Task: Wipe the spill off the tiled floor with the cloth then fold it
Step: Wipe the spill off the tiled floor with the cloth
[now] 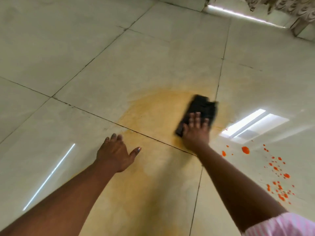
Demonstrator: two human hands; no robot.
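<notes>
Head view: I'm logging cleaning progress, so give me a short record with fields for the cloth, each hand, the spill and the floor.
cloth: black, folded cloth flat on the floor, blurred
right hand: right hand presses on the cloth, fingers straight
left hand: left hand spread, holding nothing; contact with the floor unclear
spill: yellow smear across several tiles; orange drops at right, apart from the cloth
floor: glossy pale tiles with dark joints
</notes>
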